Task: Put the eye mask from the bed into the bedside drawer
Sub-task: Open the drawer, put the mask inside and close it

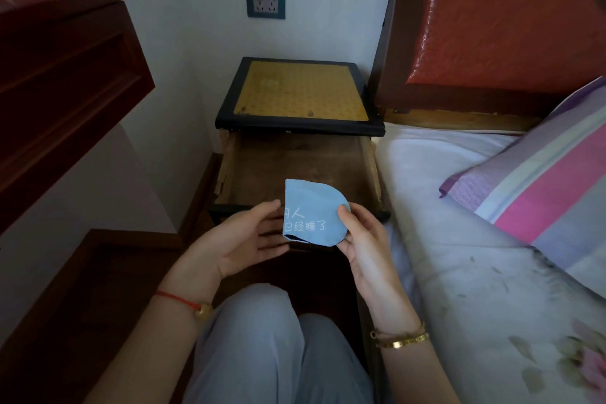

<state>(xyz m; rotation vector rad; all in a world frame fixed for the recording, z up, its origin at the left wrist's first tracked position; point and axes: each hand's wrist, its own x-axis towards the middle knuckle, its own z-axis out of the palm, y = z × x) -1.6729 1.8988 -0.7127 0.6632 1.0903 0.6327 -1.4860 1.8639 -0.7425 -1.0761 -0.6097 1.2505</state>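
Over open drawer | folded blue mask held above front edge | right hand pinching mask's right side | left hand open, fingertips touching left edge | bed at right

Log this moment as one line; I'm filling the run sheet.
folded light-blue fabric eye mask | pinched in right hand | left hand open, touching its edge | brown wooden bedside drawer open
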